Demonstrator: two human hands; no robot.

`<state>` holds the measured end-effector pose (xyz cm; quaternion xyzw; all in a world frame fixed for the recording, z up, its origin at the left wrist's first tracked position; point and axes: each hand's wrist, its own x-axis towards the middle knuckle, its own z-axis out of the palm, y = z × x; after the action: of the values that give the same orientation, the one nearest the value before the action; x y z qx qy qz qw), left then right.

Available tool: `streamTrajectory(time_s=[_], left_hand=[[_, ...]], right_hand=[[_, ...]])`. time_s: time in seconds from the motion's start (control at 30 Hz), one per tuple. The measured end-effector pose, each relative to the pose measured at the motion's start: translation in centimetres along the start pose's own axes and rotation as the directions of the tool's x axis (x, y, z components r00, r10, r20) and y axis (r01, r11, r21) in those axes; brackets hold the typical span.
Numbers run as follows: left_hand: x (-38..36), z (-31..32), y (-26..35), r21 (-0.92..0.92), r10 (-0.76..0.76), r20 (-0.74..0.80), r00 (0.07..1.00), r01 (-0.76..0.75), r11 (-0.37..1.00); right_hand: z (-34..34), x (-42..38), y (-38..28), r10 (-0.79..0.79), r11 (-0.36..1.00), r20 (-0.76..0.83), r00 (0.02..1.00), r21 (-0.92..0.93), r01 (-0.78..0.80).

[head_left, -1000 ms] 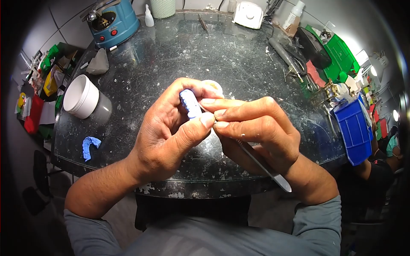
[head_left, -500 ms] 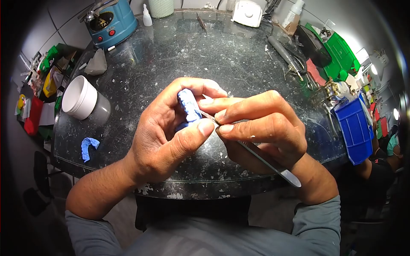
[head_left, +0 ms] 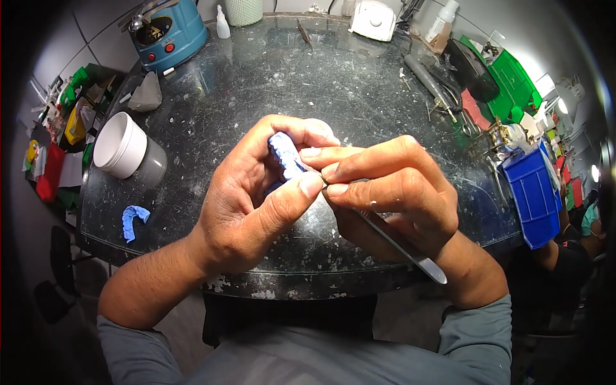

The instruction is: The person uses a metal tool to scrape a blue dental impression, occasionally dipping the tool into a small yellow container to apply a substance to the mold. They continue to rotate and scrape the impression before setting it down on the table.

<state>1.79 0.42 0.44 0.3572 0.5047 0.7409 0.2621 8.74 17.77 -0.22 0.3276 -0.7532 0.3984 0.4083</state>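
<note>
My left hand is closed around a blue dental model with a row of teeth along it, its lower part hidden by the thumb and palm. Pinched in my right hand is a slim metal carving tool, its flat end pointing down toward my right forearm. The tool's working end is at the model, near my left thumb, and the fingers hide its tip. On the table to the left lies a second blue arch-shaped piece.
A white tub stands at the left by a clear container. Behind it are a blue machine and a small dropper bottle. A grey handpiece, a green case and a blue bin line the right side.
The carving tool's flat end has shifted slightly left and down. The dental model has turned a little in my left hand; both hands stay nearly in place.
</note>
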Motion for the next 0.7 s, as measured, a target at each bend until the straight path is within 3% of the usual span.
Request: streamTrajectory(time_s=[0.23,0.33,0.4,0.47,0.5,0.7], left_hand=[[-0.3,0.1,0.0,0.032,0.005,0.014,1.000,-0.006,0.999],[-0.2,0.2,-0.4,0.029,0.075,-0.042,0.996,-0.074,0.997],[-0.4,-0.7,-0.2,0.040,0.072,0.101,0.992,-0.077,0.996],[-0.3,-0.1,-0.3,0.070,0.081,0.046,0.996,-0.084,0.994],[-0.3,0.2,-0.3,0.099,0.090,-0.010,0.996,-0.089,0.991],[-0.2,0.2,0.3,0.117,0.034,0.014,0.999,-0.035,0.992]], right_hand=[[0.2,-0.1,-0.4,-0.022,0.999,-0.004,1.000,-0.050,0.022],[0.1,0.1,-0.8,-0.035,0.996,0.005,0.999,-0.083,0.036],[0.0,0.1,-0.8,-0.036,0.994,0.018,0.999,-0.104,0.037],[0.0,-0.1,-0.7,-0.062,0.985,0.061,0.996,-0.154,0.071],[0.0,-0.1,-0.7,-0.063,0.985,0.061,0.996,-0.155,0.072],[0.2,0.1,-0.3,-0.020,0.999,-0.040,0.999,-0.045,0.018]])
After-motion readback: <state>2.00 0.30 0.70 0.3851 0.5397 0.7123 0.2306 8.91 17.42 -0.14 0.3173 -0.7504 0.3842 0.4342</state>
